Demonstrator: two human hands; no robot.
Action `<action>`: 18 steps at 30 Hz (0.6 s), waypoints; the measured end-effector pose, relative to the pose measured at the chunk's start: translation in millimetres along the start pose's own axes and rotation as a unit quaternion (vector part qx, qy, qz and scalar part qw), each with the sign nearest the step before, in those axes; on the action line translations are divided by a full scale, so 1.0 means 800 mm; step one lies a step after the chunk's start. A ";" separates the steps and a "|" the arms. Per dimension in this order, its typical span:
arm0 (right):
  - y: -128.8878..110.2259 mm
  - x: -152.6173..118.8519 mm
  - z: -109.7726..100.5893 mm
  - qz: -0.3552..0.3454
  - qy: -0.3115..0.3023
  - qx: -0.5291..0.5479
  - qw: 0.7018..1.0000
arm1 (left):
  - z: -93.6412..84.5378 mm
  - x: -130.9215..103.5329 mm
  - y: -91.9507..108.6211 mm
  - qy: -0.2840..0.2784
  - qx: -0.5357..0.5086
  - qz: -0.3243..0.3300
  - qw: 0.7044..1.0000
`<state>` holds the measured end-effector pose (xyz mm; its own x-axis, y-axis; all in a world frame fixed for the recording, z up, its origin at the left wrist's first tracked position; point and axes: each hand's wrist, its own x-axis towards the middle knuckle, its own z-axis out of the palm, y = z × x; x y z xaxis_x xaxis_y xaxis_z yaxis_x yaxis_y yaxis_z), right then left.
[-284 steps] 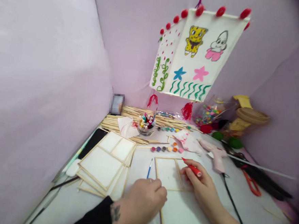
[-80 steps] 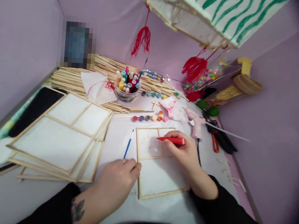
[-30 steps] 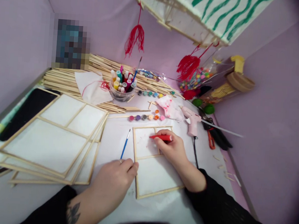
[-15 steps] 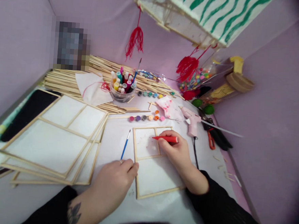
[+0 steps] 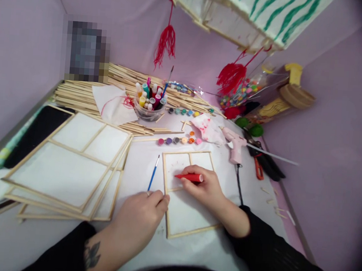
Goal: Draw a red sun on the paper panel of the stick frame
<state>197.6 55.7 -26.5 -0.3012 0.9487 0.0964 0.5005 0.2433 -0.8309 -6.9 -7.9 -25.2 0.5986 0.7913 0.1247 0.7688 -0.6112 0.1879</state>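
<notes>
My right hand [image 5: 206, 187] is closed around a red marker [image 5: 193, 177], its tip over the upper left pane of a small wood-framed white panel [image 5: 190, 214]. Small faint marks show in that pane. My left hand [image 5: 146, 215] pinches the left edge of the same frame with its fingers closed. Just beyond the left hand lies a thin blue paintbrush [image 5: 153, 173]. Several larger framed panels [image 5: 63, 172] are stacked at the left.
Behind are wooden sticks [image 5: 78, 97], a tub of markers [image 5: 148, 112], paint pots [image 5: 176, 140] and stained cloth [image 5: 208, 128]. A pink glue gun [image 5: 236, 147] and pliers [image 5: 268, 164] lie right. A lantern [image 5: 254, 21] with red tassels [image 5: 231, 77] hangs above.
My right hand has moved left and nearer to me with the red marker, from beside the divider to over the upper left pane. My left hand stays on the frame. The view has shifted slightly.
</notes>
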 end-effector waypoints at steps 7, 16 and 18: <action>-0.002 0.001 0.001 0.015 -0.006 -0.011 1.000 | -0.002 0.000 0.001 -0.012 -0.002 0.003 1.000; -0.001 0.000 0.002 0.000 -0.009 -0.021 1.000 | -0.002 0.001 0.002 -0.015 0.002 0.000 1.000; -0.001 0.000 0.002 -0.003 -0.009 -0.015 1.000 | -0.001 0.001 0.002 -0.014 0.003 0.000 1.000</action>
<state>195.8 55.1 -26.9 -0.3185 0.9436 0.0903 0.5235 0.2545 -0.8131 -5.6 -8.0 -23.7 0.6047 0.7905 0.0977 0.7699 -0.6115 0.1828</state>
